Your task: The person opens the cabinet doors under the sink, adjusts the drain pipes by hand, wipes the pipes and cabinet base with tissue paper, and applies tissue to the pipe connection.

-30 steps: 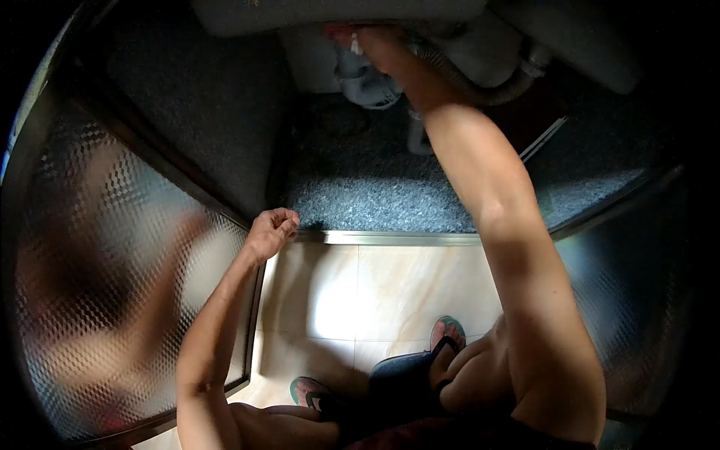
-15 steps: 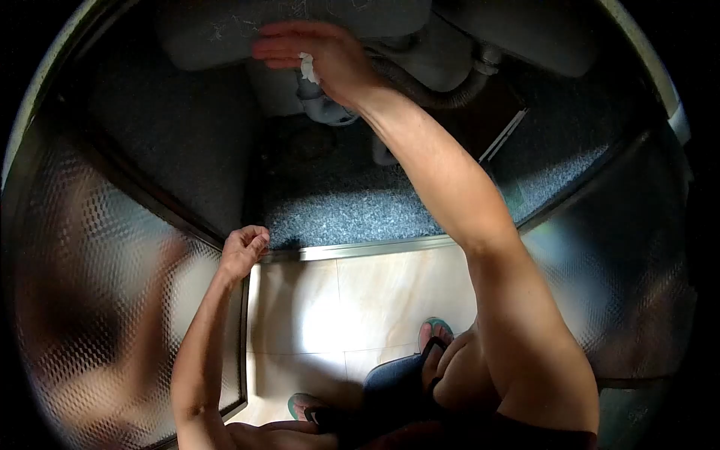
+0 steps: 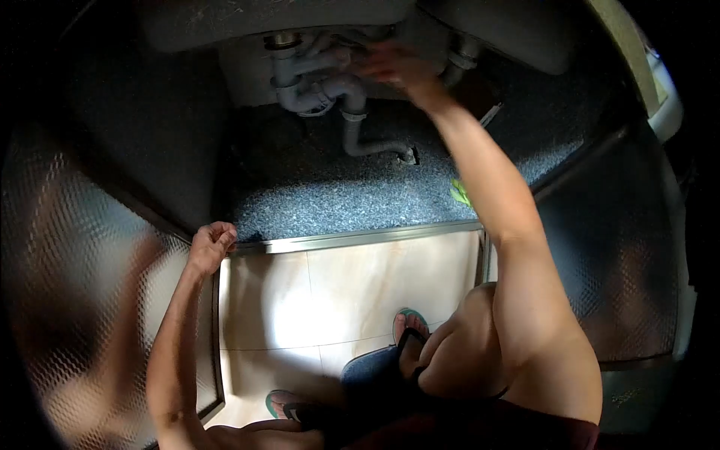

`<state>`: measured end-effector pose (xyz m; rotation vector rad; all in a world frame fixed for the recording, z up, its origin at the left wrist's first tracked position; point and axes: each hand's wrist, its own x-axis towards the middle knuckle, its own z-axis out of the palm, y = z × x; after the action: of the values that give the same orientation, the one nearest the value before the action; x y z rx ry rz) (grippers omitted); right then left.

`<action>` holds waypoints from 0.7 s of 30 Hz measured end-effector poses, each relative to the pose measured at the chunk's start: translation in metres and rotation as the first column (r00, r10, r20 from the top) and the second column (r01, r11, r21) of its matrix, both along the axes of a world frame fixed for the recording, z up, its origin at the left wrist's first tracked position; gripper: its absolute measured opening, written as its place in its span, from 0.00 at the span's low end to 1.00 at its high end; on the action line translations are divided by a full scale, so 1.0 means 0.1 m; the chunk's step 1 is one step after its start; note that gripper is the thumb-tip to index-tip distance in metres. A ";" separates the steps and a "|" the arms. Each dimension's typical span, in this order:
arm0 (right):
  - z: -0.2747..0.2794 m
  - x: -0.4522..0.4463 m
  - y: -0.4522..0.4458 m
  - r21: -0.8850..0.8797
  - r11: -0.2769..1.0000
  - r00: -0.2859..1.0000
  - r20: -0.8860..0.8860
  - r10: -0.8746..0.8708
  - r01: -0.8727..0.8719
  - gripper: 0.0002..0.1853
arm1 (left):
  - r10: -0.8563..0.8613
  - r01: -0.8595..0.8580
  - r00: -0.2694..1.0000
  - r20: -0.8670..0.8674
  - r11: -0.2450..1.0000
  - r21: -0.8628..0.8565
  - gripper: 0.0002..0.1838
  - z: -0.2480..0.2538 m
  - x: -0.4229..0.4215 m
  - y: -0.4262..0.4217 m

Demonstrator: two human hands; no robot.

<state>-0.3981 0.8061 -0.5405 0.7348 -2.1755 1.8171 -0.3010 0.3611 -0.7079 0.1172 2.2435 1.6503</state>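
At the far left, under a dark sink bowl (image 3: 281, 16): a gray bent pipe (image 3: 352, 90). Hangs from a round drain piece (image 3: 283, 40), dips, goes up, then bends down again to a hole (image 3: 409, 155) in the shelf.

Just right of the pipe's top part: the right hand (image 3: 405, 71), reaching in from the near right. Looks blurry, with fingers stretched out to the left and a bit apart. No thing to see in the fingers, but too blurry to be sure. Cannot tell touching the pipe from only being near.

Seems to be at the step of reaching in among the pipes. Calls for a slow, soft move there, with no bump to the bends, and for good light in that dark far part.

At the near left corner: the left hand (image 3: 213, 244), by the left door (image 3: 97, 300) and the metal edge (image 3: 360, 238) of the shelf. Fingers curled in, almost closed. Cannot tell about holding anything.

On the speckled shelf (image 3: 337, 202), partly behind the right arm: a small green thing (image 3: 460, 193). Nearest of all: pale floor tiles (image 3: 285, 292) and feet in sandals (image 3: 410, 324).
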 end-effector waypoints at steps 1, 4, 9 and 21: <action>-0.12 -0.25 0.48 0.401 0.803 0.898 -0.208 -0.388 0.440 0.17 | -0.003 0.003 1.000 0.009 0.999 -0.051 0.07 0.07 0.01 0.04; 0.03 -0.18 1.09 -0.448 0.682 0.799 0.141 -0.584 0.578 0.16 | -0.023 0.025 1.000 0.019 0.994 -0.107 0.07 0.07 0.02 0.09; 0.12 -0.14 1.33 -0.559 0.687 0.878 0.185 -0.442 0.464 0.12 | -0.072 0.075 0.997 0.029 0.991 -0.108 0.07 -0.10 -0.09 0.13; 0.06 -0.10 1.05 -0.573 0.661 0.865 0.199 -0.462 0.485 0.17 | -0.116 0.113 0.992 -0.054 0.992 -0.059 0.07 -0.20 -0.06 -0.10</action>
<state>-0.4084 0.9111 -0.5341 -0.0250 -1.4239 2.0334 -0.3074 0.3506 -0.7281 0.2781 2.2777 1.5417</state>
